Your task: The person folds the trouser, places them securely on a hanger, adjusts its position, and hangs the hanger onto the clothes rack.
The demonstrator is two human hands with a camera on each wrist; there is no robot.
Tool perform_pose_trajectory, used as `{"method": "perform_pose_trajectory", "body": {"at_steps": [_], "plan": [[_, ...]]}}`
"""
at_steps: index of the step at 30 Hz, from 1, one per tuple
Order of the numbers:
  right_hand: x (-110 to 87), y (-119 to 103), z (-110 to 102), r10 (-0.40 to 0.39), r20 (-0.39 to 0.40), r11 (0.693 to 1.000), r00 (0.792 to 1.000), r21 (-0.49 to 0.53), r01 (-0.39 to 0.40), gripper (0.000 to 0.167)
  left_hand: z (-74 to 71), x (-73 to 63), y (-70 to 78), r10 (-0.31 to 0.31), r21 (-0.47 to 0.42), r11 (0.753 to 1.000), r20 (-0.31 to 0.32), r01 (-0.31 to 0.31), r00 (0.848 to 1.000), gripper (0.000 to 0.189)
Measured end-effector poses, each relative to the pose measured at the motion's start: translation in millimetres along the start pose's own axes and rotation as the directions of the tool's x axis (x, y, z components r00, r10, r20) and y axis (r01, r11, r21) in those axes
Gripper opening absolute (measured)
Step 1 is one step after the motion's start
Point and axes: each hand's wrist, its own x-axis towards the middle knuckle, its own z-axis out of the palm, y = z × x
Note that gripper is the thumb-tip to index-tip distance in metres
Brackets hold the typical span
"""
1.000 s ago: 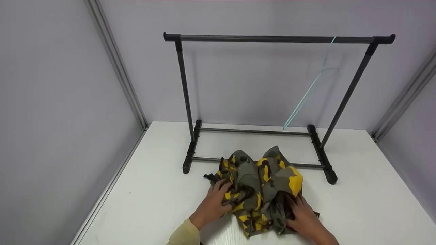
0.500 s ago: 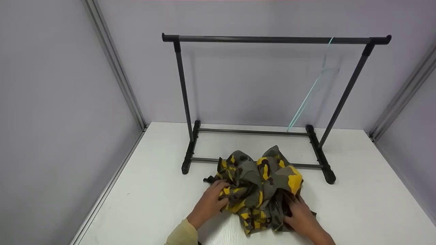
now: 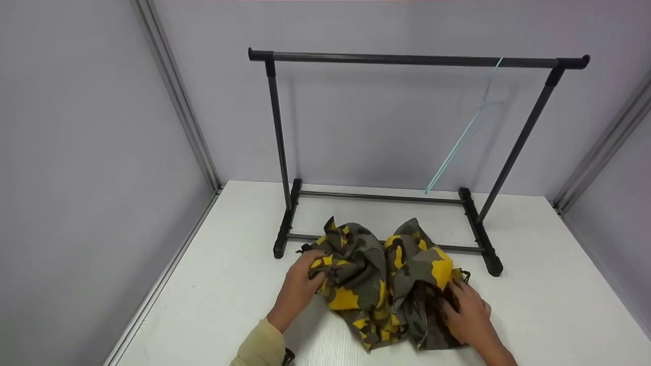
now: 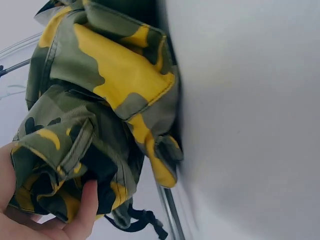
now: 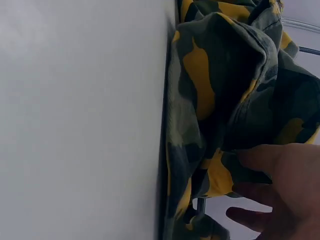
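A crumpled camouflage garment [image 3: 358, 274] in grey-green, yellow and dark brown lies on the white table; its exact kind is hidden by the folds. At its left side my left hand [image 3: 300, 284] grips a bunched part, with thumb and fingers around the cloth in the left wrist view. A dark strap [image 4: 142, 220] hangs near that hand. My right hand [image 3: 468, 312] touches the right side of the garment. In the right wrist view its fingers [image 5: 247, 216] are loosely bent beside the cloth, apart from each other.
Behind the garment stands a black clothes rack [image 3: 407, 59], its front base bar partly covered by the cloth. A thin light-green hanger [image 3: 454, 150] hangs at the right of the rail. Grey panels [image 3: 101, 152] enclose the table [image 3: 213, 300].
My left hand has drawn its part of the garment up and to the left, opening out folds there. The right hand has shifted slightly right, and a small dark strap now shows beside it.
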Motion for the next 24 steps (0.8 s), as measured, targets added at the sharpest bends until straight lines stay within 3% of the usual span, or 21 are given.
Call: {"method": "perform_pose_trajectory", "body": {"at_steps": [3,7,9,11,14,16,20,24], "plan": [[-1.4,-3.4,-9.1,0.02,-0.053,1.0,0.998,0.023,-0.019,0.056,-4.1,3.0,3.2,0.027,0.005,1.0,-0.038,-0.027,0.999,0.034],[-3.4,-16.1,-18.0,-0.016,-0.183,0.997,0.983,0.065,0.029,0.049,-6.0,6.5,11.2,0.081,0.034,0.996,-0.069,-0.079,0.994,0.034],[-5.1,-25.3,-20.2,-0.052,-0.272,0.994,0.961,0.078,0.076,0.047,-5.5,8.1,17.0,0.115,0.053,0.992,-0.078,-0.111,0.99,0.035],[-6.1,-35.3,-21.6,-0.103,-0.366,0.983,0.925,0.101,0.15,0.045,-4.2,9.9,23.3,0.155,0.067,0.986,-0.083,-0.149,0.984,0.036],[-6.8,-51.2,-21.7,-0.197,-0.437,0.952,0.878,0.129,0.279,0.048,-0.2,13.3,32.7,0.231,0.084,0.971,-0.077,-0.224,0.97,0.038],[-6.1,-62.4,-20.2,-0.273,-0.431,0.917,0.86,0.154,0.368,0.051,3.9,15.7,38.2,0.283,0.092,0.956,-0.063,-0.277,0.957,0.038],[-4.6,-86.6,-12.6,-0.419,-0.343,0.853,0.841,0.168,0.494,0.058,14.6,19.1,48.0,0.348,0.096,0.933,-0.01,-0.346,0.937,0.039],[-3.6,-108.4,-3.2,-0.49,-0.293,0.827,0.821,0.142,0.544,0.06,26.7,20.3,58.7,0.382,0.072,0.921,0.046,-0.384,0.923,0.043]]}}
